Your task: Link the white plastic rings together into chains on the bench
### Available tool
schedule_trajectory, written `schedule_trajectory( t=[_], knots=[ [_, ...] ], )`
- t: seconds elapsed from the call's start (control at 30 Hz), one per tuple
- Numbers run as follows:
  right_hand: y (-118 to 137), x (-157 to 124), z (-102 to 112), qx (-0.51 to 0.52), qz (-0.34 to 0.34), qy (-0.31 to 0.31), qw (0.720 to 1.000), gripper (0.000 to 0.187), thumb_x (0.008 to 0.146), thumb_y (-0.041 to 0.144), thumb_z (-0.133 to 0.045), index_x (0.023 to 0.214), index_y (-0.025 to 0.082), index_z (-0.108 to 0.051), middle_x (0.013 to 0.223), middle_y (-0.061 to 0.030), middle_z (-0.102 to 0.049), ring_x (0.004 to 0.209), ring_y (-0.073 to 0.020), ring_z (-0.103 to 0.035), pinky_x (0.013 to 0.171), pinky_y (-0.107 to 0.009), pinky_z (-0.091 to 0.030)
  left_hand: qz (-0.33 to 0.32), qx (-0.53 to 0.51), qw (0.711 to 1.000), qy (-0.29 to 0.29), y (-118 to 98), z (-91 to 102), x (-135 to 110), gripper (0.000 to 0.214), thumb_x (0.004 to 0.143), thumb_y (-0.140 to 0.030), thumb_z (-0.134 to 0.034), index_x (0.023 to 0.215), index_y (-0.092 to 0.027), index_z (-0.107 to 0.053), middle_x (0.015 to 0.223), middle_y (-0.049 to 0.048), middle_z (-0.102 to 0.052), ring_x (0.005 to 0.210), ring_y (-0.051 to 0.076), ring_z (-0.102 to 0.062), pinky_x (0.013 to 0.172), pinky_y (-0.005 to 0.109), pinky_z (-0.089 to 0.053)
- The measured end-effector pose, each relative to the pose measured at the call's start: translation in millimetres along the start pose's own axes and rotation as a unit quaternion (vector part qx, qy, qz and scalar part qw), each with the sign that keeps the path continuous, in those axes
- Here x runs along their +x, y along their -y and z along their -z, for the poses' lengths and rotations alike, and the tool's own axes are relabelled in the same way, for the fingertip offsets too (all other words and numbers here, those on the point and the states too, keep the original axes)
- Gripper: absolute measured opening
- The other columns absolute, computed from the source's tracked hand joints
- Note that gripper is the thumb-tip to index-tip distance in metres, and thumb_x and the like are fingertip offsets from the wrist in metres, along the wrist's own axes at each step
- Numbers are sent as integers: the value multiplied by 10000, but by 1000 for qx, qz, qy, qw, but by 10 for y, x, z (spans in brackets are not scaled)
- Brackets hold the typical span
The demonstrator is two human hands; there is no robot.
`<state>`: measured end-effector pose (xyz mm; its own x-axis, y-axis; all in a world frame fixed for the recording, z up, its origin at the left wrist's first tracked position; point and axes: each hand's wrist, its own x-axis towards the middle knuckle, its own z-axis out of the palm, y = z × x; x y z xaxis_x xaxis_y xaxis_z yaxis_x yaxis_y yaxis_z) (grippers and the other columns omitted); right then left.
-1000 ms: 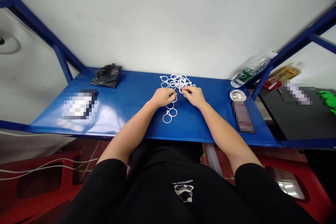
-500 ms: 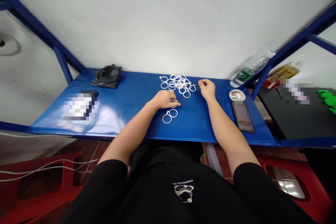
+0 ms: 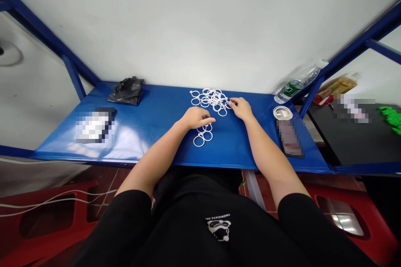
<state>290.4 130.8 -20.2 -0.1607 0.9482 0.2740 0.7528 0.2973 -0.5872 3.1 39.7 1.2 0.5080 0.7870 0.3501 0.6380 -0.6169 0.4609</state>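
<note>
A heap of several white plastic rings (image 3: 210,97) lies at the back of the blue table (image 3: 150,125). A short chain of linked white rings (image 3: 203,135) trails toward me from my left hand (image 3: 196,117), whose fingers are closed on the chain's upper end. My right hand (image 3: 241,108) rests at the right edge of the heap, its fingertips pinched at a ring there; whether it grips one is unclear.
A crumpled black bag (image 3: 127,90) lies at the back left. A blurred flat item (image 3: 94,127) sits at the left. At the right lie a coiled white cable (image 3: 282,113), a blurred phone (image 3: 288,139) and a tipped water bottle (image 3: 299,81). Red stools (image 3: 46,217) stand below.
My right hand first swung out to the right of the heap, then came back to its right edge. My left hand stayed on the ring chain, which shifted slightly.
</note>
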Motion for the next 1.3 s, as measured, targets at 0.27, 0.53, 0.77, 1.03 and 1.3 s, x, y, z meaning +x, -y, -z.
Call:
schedule_trajectory(
  t=[0.27,0.53,0.77,1.03,1.3],
  knots=[
    [74,-44,32,24,-24,-12,999,154,890,244,-661,959,227,-798,1001,-77,-789,940,-268,-701,933,-465,-558,21,24,999,-23,16,-30,3,419,1025,-555,-592,897,-237,-832,821,26,-801,738,167,-699,641,283,-440],
    [158,-32,33,200,-12,-45,979,358,890,340,-652,1189,182,-769,980,-79,-779,856,-223,-694,853,-409,-596,27,0,998,-49,19,-32,8,349,1019,-505,-615,982,-237,-834,878,28,-814,788,175,-731,700,283,-511],
    [731,-370,-26,159,131,-59,977,272,957,345,-651,1168,245,-789,1019,-72,-777,948,-245,-700,964,-426,-570,74,-116,982,-128,11,-94,30,414,980,-519,-691,1184,-174,-796,895,50,-820,692,152,-728,677,256,-540],
    [923,-507,-65,177,167,10,970,235,968,352,-667,1147,272,-797,981,-48,-781,889,-225,-710,925,-407,-580,43,-88,987,-127,-41,-90,53,240,1025,-348,-637,1055,-206,-828,812,9,-800,709,124,-712,655,223,-500],
    [848,-459,-86,212,128,43,968,273,968,438,-677,1092,240,-818,1026,-62,-808,882,-220,-731,848,-373,-581,41,-83,979,-180,5,-118,55,224,1038,-346,-642,1050,-198,-811,894,51,-814,785,158,-742,740,257,-556]
  ],
)
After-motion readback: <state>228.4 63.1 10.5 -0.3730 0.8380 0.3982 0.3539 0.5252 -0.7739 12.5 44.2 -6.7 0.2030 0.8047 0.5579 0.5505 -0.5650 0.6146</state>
